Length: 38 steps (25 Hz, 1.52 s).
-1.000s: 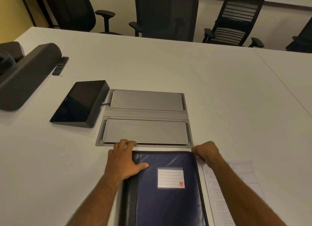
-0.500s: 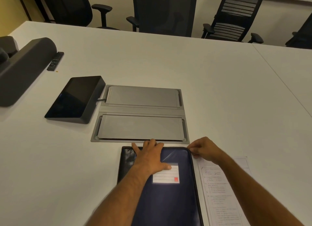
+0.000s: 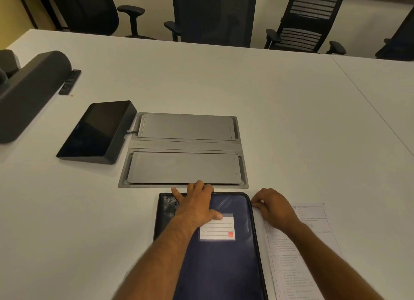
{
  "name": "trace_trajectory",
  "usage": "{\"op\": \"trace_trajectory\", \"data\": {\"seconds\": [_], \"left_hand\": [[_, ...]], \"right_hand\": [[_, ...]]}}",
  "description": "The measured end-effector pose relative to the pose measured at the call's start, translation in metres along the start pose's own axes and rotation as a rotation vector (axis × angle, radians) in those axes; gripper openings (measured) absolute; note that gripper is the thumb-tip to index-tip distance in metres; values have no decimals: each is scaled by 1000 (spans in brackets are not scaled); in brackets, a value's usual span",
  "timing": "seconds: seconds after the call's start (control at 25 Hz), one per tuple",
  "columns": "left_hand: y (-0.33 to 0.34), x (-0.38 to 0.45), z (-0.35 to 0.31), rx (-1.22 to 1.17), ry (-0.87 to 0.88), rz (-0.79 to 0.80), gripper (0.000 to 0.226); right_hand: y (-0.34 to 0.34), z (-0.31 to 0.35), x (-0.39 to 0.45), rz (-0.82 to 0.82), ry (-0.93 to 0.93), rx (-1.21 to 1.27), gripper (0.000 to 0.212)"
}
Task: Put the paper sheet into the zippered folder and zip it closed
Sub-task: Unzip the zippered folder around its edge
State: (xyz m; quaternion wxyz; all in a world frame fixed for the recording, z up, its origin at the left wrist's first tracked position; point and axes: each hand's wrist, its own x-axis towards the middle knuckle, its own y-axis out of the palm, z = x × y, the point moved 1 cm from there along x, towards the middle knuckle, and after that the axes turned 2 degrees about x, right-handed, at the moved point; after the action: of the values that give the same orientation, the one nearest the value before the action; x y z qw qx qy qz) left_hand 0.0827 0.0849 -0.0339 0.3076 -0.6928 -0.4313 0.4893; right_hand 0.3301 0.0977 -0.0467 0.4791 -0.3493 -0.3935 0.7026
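Observation:
A dark blue zippered folder [image 3: 224, 266] with a black spine and a white label lies closed on the white table [image 3: 291, 124] in front of me. My left hand [image 3: 197, 206] presses flat on its top left part, fingers spread over the far edge. My right hand [image 3: 272, 206] is at the folder's top right corner, fingers curled and pinching at the zipper edge; the pull itself is hidden. A printed paper sheet [image 3: 309, 243] lies on the table just right of the folder, partly under my right forearm.
A grey double-lid cable box [image 3: 183, 149] is set in the table just beyond the folder. A black tablet console [image 3: 96, 131] sits to its left, with a dark speaker bar [image 3: 29, 93] and a remote [image 3: 70, 81] further left. Office chairs [image 3: 212, 12] line the far edge.
My left hand slid from the folder's spine rightwards onto its cover. My right hand has stayed at the top right corner. The view shifted slightly.

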Motion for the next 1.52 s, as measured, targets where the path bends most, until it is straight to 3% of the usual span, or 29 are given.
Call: {"op": "trace_trajectory", "data": {"seconds": [0.36, 0.88, 1.08, 1.28, 1.52], "left_hand": [[1, -1, -2, 19, -13, -11, 79], [11, -1, -5, 184, -34, -41, 79], [11, -16, -24, 297, 169, -139, 71], [28, -49, -61, 350, 389, 133, 97], [47, -77, -92, 531, 406, 302, 129]], "right_hand": [[12, 1, -73, 62, -122, 22, 8], [30, 0, -136, 35, -103, 193, 17], [29, 8, -139, 24, -76, 182, 12], [29, 14, -142, -18, -35, 198, 11], [25, 17, -139, -18, -4, 151, 9]]}}
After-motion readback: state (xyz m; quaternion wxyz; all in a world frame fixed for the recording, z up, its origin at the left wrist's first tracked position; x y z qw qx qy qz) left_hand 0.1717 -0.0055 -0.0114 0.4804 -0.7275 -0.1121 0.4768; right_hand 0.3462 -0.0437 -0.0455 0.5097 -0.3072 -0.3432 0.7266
